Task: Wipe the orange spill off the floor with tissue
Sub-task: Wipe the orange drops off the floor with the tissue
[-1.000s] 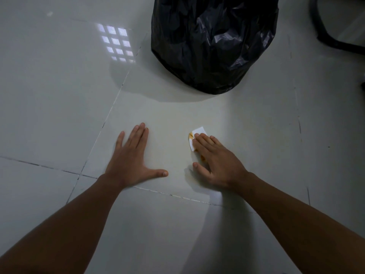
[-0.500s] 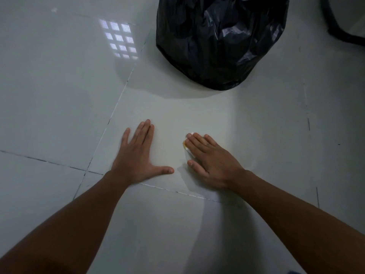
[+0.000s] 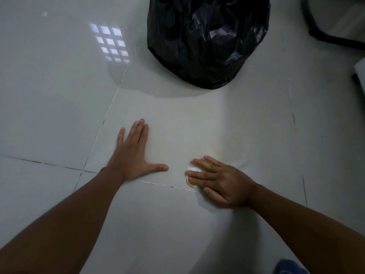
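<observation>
My right hand (image 3: 221,181) lies flat on the pale tiled floor (image 3: 177,125), fingers pointing left, pressing a white tissue (image 3: 192,176) against the tile. Only the tissue's left edge shows past my fingertips, and it is stained orange at its lower corner. A faint yellowish smear (image 3: 215,143) marks the tile above this hand. My left hand (image 3: 132,155) rests palm down on the floor to the left, fingers spread and thumb pointing at the tissue, with nothing in it.
A full black rubbish bag (image 3: 207,40) stands on the floor straight ahead. A dark curved furniture leg (image 3: 324,36) is at the top right. A blue thing (image 3: 290,266) shows at the bottom right edge. Dark grout lines cross the tiles.
My right hand has slid the tissue towards me and slightly right, down to the grout line. The left hand stays planted in the same spot.
</observation>
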Motion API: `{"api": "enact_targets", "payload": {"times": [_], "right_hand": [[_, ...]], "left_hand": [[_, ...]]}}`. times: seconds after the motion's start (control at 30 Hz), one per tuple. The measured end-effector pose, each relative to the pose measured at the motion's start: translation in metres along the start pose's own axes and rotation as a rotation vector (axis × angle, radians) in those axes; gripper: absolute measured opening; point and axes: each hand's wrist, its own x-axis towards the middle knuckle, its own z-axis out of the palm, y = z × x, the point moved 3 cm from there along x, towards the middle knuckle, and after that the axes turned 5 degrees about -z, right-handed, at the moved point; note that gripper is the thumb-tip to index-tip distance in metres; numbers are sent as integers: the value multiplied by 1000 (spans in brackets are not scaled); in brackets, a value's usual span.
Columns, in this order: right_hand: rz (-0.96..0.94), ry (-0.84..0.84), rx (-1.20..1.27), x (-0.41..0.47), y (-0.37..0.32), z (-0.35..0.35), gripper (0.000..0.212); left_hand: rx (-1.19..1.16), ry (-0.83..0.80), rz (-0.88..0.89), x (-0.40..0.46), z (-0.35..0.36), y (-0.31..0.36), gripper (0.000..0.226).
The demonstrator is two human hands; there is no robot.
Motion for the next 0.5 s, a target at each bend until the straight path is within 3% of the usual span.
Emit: {"api": "enact_targets", "payload": {"times": [0.17,0.37,0.5], "right_hand": [[79,-8,-93,-46,22,-10,48],[613,46,-227,-56,45,-21,55],[778,90,-110,-22,56,-13,65]], "left_hand": [[0,-7,-2,0,1,0,150],[1,1,-1,1,0,1,150],[-5,19,2,2,2,1,149]]}}
